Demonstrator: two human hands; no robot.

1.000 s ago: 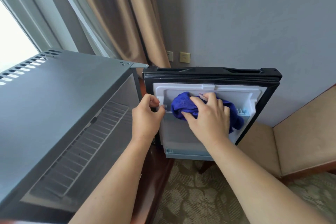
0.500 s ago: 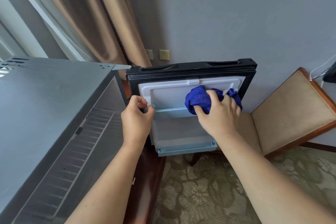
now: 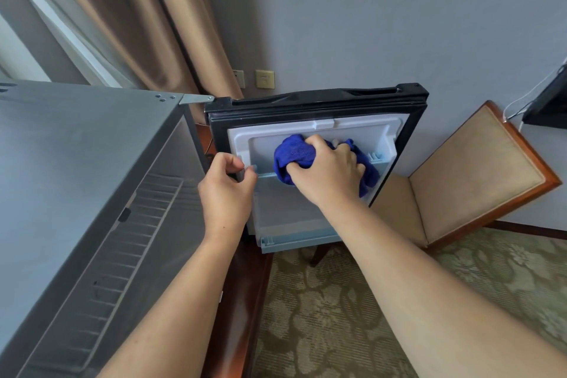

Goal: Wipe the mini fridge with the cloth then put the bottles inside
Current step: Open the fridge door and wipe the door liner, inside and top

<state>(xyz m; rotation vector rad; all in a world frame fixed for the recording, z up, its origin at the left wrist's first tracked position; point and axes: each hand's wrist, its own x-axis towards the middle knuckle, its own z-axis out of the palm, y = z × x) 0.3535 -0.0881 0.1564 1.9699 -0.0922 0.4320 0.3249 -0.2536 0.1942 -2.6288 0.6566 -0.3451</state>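
Note:
The grey mini fridge (image 3: 76, 163) fills the left side, seen from above and behind, with its rear grille showing. Its black door (image 3: 316, 98) stands swung open to the right, white inner lining facing me. My right hand (image 3: 328, 175) presses a bunched blue cloth (image 3: 294, 153) against the upper part of the lining, at the light-blue upper door shelf. My left hand (image 3: 227, 190) grips the hinge-side edge of the door. A lower light-blue door shelf (image 3: 294, 239) is below. No bottles are in view.
An upholstered wooden chair (image 3: 478, 175) stands right behind the open door. Brown curtains (image 3: 147, 24) hang at the back left, wall sockets (image 3: 265, 79) beside them. A dark wooden ledge (image 3: 245, 301) runs under the fridge; patterned carpet (image 3: 337, 316) covers the floor. A black device with white cable sits far right.
The cloth and my right hand swept right along the door lining, then came back towards the middle. My left hand kept its hold on the door edge. The view shifted right.

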